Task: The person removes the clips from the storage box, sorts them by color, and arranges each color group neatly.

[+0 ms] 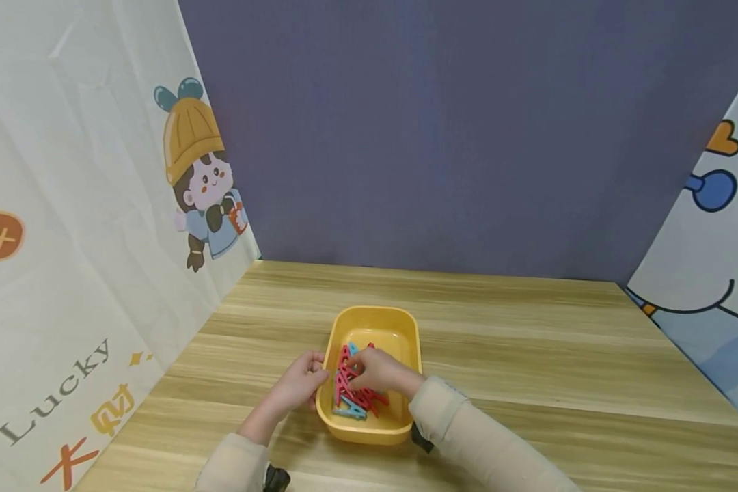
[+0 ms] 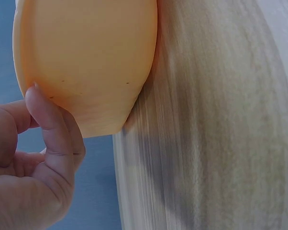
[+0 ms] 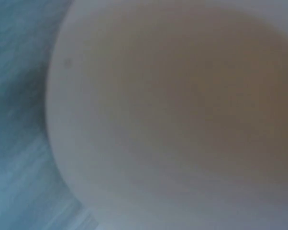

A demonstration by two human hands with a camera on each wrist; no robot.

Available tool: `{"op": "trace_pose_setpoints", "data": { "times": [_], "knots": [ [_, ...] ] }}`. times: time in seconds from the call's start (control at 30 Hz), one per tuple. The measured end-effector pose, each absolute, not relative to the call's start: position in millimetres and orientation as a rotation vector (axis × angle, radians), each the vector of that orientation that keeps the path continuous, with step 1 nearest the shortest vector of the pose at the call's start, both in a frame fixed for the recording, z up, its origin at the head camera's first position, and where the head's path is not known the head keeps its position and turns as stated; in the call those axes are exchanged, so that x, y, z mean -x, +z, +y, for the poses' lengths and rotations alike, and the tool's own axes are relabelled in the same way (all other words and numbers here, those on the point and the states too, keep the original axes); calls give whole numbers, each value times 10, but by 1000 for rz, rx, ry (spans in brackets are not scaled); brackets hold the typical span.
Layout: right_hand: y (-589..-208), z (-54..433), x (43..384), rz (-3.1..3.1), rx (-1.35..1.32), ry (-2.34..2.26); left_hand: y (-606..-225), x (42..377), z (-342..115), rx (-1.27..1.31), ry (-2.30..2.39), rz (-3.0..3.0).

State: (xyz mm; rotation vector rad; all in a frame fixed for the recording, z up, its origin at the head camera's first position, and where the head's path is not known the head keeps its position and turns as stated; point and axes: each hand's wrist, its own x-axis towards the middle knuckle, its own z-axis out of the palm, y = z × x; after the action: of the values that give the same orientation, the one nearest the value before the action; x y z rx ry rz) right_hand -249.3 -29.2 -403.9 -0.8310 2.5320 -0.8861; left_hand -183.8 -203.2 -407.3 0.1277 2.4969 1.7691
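A yellow plastic container [image 1: 375, 434] stands on the wooden table, holding a pile of red and blue clothespins [image 1: 352, 408]. My left hand [image 1: 298, 383] grips the container's left side near its rim. In the left wrist view, curled fingers [image 2: 53, 120] touch the container's wall [image 2: 91, 57]. Inside the container, my right hand [image 1: 381, 371] reaches over the pile from the right, thumb and fingers apart above the clothespins. Some clothespins are hidden beneath it. A blurred pale surface fills most of the right wrist view, so no hand shows there.
The wooden table [image 1: 529, 342] reaches back to a dark purple-grey panel [image 1: 443, 137]. A white printed panel [image 1: 67, 205] stands along the left, and another printed panel [image 1: 695, 260] along the right. The container's raised walls surround the clothespins.
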Motion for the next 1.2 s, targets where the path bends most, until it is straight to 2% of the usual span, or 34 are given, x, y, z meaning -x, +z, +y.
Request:
{"op": "trace_pose_setpoints", "data": {
  "times": [1.2],
  "knots": [
    [-3979, -257, 2456, 2386, 734, -1070, -4069, 1842, -2030, -128, 1756, 2512]
  ]
}}
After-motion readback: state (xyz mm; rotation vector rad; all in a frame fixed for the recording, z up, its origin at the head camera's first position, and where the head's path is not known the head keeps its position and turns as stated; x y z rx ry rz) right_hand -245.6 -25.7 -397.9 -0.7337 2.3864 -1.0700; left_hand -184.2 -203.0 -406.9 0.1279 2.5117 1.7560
